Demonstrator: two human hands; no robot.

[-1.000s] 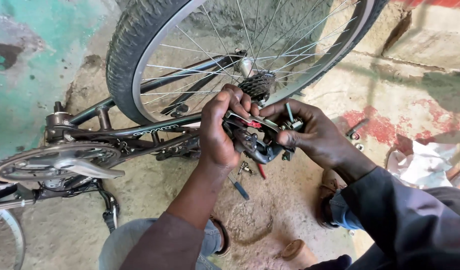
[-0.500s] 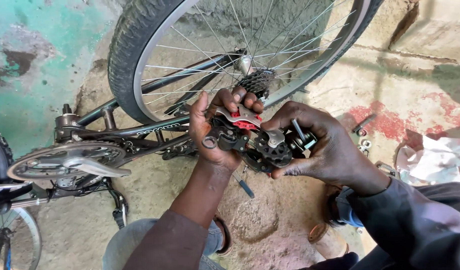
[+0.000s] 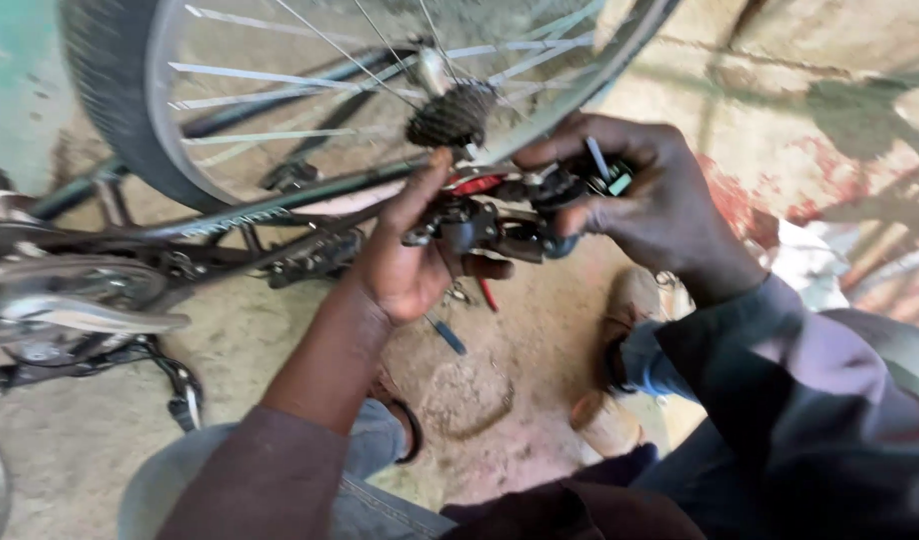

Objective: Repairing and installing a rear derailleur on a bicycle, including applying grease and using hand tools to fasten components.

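Left hand: the left hand is clamped from below on the black rear derailleur, palm up, thumb raised towards the cog cluster; half a second ago it gripped the same part from the side with the fingers curled over the top.
Right hand: the right hand is closed on the outer end of the derailleur, fingertips pinching a small greenish piece and a thin metal pin beside it; whether that is a tool or part of the mechanism cannot be told through the blur.
Derailleur: held between both hands just under the cog cluster of the rear wheel, close against the frame stay; a red part shows on its upper side.
Change: the view now sits closer and more to the right, the wheel fills the top, and the derailleur appears higher against the cogs than a second ago.
Reading: both hands seem to be working the mechanism at its mount by the hub, with the grip shifted to carry it from beneath.
Floor: a small blue-handled tool lies on the dirt floor under the hands, untouched.
Crank: the chainring and pedal arm lie at the left, well apart from the hands.
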